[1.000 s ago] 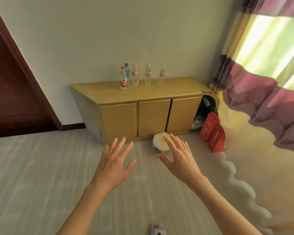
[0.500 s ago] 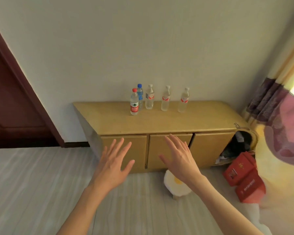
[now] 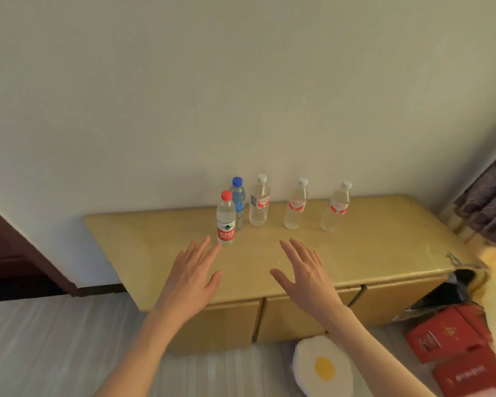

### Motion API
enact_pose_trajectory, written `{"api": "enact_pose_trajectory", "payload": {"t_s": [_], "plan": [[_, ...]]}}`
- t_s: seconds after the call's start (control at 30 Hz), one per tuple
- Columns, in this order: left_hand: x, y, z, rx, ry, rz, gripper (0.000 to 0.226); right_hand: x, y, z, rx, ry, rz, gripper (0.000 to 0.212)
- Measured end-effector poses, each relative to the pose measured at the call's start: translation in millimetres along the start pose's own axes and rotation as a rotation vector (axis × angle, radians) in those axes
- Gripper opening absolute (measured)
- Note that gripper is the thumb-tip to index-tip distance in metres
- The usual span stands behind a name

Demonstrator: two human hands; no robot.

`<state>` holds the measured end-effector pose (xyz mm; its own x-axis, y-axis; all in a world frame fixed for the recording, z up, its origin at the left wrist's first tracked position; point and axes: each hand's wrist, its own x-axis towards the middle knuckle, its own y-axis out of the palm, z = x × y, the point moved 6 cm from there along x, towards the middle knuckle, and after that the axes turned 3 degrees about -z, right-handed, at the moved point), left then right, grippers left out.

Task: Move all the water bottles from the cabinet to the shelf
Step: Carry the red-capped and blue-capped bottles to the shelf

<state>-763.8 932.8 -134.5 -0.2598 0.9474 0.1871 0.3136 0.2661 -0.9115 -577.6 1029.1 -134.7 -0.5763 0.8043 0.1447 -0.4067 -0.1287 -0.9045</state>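
Several water bottles stand upright on a low yellow cabinet by the wall. A red-capped bottle stands nearest, with a blue-capped bottle just behind it. To their right stand three white-capped bottles: one, another and the rightmost. My left hand hovers over the cabinet top with fingers spread, its fingertips just short of the red-capped bottle. My right hand hovers open to the right, holding nothing. No shelf is in view.
A fried-egg shaped cushion lies on the floor in front of the cabinet. Red boxes sit at the lower right by an open dark compartment. A dark door frame is at left, a curtain at right.
The view has closed in on the cabinet. Both open hands now reach over its top instead of its doors, with the left fingertips near the red-capped bottle.
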Motion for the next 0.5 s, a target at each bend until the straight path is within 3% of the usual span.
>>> {"api": "enact_pose_trajectory", "payload": {"t_s": [0.33, 0.5], "plan": [[152.5, 45.7, 58.8, -0.051, 0.081, 0.018, 0.057, 169.6, 47.8, -24.3, 0.09, 0.014, 0.075, 0.058], [217.1, 64.6, 81.1, -0.148, -0.023, 0.023, 0.055, 261.8, 72.0, -30.5, 0.151, -0.036, 0.132, 0.047]]}}
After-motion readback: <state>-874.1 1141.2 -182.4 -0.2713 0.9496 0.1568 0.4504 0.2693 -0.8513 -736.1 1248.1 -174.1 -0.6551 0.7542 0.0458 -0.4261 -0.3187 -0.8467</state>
